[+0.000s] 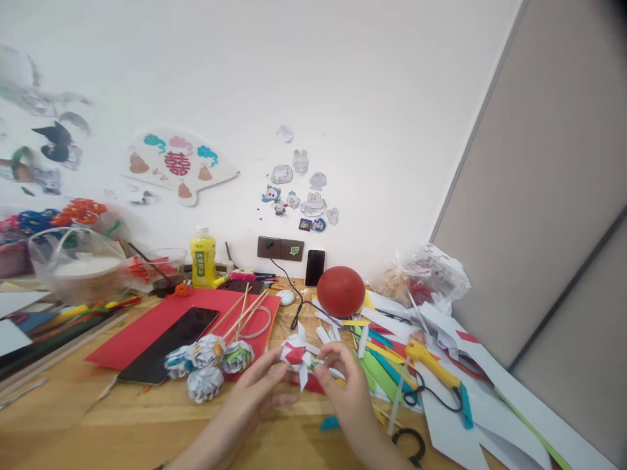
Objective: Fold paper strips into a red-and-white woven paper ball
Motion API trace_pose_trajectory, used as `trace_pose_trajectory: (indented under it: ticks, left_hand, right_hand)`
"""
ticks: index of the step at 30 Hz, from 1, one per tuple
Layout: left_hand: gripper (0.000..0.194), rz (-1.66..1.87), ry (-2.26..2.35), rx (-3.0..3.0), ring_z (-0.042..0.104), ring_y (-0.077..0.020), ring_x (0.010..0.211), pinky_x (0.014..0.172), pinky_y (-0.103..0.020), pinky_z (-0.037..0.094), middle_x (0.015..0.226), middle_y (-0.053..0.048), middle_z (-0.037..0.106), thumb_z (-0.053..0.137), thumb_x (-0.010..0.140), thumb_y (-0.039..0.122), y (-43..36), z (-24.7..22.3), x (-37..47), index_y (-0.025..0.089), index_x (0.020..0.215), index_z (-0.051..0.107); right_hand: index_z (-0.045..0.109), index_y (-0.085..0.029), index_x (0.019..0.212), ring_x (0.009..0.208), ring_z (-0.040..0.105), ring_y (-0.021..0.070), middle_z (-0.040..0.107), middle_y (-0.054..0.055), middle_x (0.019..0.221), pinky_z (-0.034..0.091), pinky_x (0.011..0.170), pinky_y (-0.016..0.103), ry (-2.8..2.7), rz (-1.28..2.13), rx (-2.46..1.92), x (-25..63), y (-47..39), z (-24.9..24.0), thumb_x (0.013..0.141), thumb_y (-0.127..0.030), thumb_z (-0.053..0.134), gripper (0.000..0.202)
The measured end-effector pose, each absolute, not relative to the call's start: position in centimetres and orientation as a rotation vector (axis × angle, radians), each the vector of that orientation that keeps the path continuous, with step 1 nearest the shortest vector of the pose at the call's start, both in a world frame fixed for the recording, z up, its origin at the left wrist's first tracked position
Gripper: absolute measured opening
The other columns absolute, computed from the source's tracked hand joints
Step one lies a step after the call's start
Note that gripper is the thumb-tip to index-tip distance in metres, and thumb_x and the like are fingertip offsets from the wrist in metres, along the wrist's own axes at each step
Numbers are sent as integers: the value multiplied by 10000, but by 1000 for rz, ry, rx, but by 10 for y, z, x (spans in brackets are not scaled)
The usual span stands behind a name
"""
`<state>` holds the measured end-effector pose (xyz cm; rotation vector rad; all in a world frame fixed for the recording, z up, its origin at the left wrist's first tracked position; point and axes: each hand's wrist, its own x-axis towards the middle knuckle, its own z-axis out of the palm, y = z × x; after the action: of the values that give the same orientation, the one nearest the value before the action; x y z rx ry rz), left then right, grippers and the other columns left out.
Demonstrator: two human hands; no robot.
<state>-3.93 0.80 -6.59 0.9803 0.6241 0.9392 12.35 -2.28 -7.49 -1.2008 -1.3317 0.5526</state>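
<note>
Between my hands is a folded paper flower [295, 354], white strips around a red middle. My left hand [260, 380] curls against its left side, thumb and fingers on the paper. At its right side my right hand [341, 373] has thumb and fingers bent towards a white strip with a bit of green; the exact grip is partly hidden. Several finished paper flowers [204, 352] on wooden sticks [240, 316] lie left of my hands, over a red sheet [147, 313] and a black phone [171, 343].
Coloured paper strips [385, 362] and white sheets [453, 418] crowd the right side, with a yellow glue gun [434, 364] on them. A red balloon [341, 291], an upright phone [315, 267] and a yellow bottle [202, 258] stand near the wall. A plastic bag [78, 261] sits at left.
</note>
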Motion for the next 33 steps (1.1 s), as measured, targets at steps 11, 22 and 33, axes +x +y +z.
trace_pose_trajectory:
  ticks: [11, 22, 33]
  left_hand:
    - [398, 996, 906, 1685, 576, -272, 986, 809, -352, 488, 1078, -84, 637, 655, 698, 352, 6, -80, -39, 252, 1082, 623]
    - [268, 1120, 821, 2777, 527, -277, 1109, 944, -383, 414, 1245, -72, 584, 547, 817, 246, 7, -76, -55, 302, 1063, 637]
    - [111, 1491, 812, 2846, 525, -266, 1097, 939, -431, 406, 1135, -95, 641, 595, 778, 176, 7, -81, -51, 212, 875, 634]
  right_hand:
    - [625, -187, 875, 764, 595, 227, 654, 69, 822, 477, 690, 328, -1303, 558, -1301, 129, -16, -77, 729, -327, 634, 203]
    - [637, -180, 888, 805, 607, 203, 650, 60, 893, 479, 703, 298, -1405, 673, -1176, 136, -24, -47, 761, -270, 589, 163]
    - [621, -161, 783, 707, 607, 192, 647, 37, 735, 484, 645, 291, -1120, 973, -1065, 127, -16, -61, 591, -396, 744, 327]
